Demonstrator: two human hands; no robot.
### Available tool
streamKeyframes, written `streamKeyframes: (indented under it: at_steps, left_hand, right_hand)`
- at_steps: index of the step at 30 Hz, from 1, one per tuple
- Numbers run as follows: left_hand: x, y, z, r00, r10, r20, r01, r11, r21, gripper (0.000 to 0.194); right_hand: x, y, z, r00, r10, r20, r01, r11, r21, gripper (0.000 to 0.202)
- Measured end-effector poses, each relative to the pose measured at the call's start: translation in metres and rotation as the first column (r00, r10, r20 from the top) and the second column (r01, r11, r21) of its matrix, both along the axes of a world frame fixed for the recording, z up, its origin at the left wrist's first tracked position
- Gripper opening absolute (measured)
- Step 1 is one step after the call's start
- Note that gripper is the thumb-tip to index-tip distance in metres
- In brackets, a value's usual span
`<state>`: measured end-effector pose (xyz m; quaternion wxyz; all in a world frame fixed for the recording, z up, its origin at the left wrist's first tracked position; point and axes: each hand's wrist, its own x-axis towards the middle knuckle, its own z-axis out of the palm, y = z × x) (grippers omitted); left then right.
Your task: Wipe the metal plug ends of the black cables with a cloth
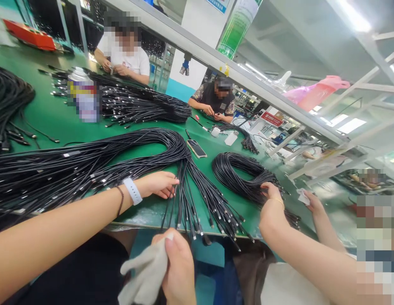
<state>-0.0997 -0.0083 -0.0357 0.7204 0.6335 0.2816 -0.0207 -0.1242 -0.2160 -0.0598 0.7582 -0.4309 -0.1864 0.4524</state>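
My left hand (161,184), with a pale band at the wrist, has its fingers curled on a few black cables (167,212) at the edge of a large cable bundle (142,148). These cables run down to my right hand (180,264), nearer to me past the table edge. A crumpled white cloth (146,271) is gripped in my right hand, and its thumb presses on the top. Whether the cable ends lie inside the cloth is hidden. Many loose cable ends with metal plugs (220,216) fan out to the right of my hands.
On the green table (203,169) lie a phone (197,148), a coiled bundle (238,169) and more cables (146,99) behind a spray can (84,95). At right, a person's hand (273,192) touches the coil; the other holds white cloth (303,196). Two people sit opposite.
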Motion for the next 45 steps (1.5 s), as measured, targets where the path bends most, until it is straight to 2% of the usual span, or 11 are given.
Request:
streamKeyframes:
  at_steps: [3,7,10,12,15,18,25,31,38,42,45]
  left_hand:
    - [0.007,0.0,-0.002,0.998,0.028,0.062,-0.027,0.999,-0.02,0.035]
    - [0.01,-0.002,-0.004,0.996,-0.003,0.089,0.015,0.992,-0.126,0.032]
    - [0.01,-0.001,-0.008,0.994,-0.001,0.114,0.026,0.975,-0.223,0.032]
    - [0.011,-0.001,-0.012,0.991,0.009,0.134,0.031,0.955,-0.294,0.031]
    - [0.012,-0.001,-0.017,0.988,0.043,0.151,0.018,0.925,-0.379,0.029]
    - [0.011,-0.002,-0.018,0.984,0.095,0.153,-0.024,0.91,-0.415,0.026]
    - [0.005,-0.003,-0.008,0.954,0.196,0.228,-0.09,0.91,-0.405,0.017]
    - [0.004,-0.005,-0.005,0.932,0.212,0.294,-0.101,0.931,-0.35,0.016]
    - [0.004,-0.007,-0.003,0.918,0.244,0.312,-0.117,0.92,-0.375,0.012]
    - [0.006,-0.008,-0.007,0.905,0.259,0.337,-0.13,0.923,-0.362,0.011]
    - [0.007,-0.007,-0.008,0.901,0.263,0.343,-0.148,0.933,-0.327,0.011]
  right_hand:
    - [0.014,0.012,-0.004,0.973,-0.225,-0.053,0.225,0.974,-0.008,0.034]
    - [0.047,0.004,-0.014,0.862,-0.502,-0.063,0.499,0.864,-0.064,0.024]
    - [0.07,-0.008,-0.016,0.802,-0.596,-0.052,0.588,0.801,-0.111,0.027]
    - [0.078,-0.013,-0.014,0.787,-0.616,-0.039,0.609,0.786,-0.11,0.026]
    - [0.081,-0.015,-0.008,0.789,-0.615,0.008,0.611,0.782,-0.122,0.024]
    - [0.074,-0.008,-0.002,0.824,-0.566,0.035,0.564,0.812,-0.153,0.024]
    - [0.065,0.042,0.009,0.842,-0.537,-0.048,0.526,0.838,-0.145,0.02]
    - [0.059,0.073,0.001,0.897,-0.44,-0.045,0.433,0.894,-0.113,0.014]
    - [0.054,0.063,-0.013,0.9,-0.435,-0.019,0.431,0.896,-0.105,0.021]
    - [0.056,0.059,-0.018,0.921,-0.357,0.156,0.38,0.911,-0.162,0.024]
    - [0.06,0.062,-0.019,0.894,-0.338,0.293,0.414,0.873,-0.257,0.027]
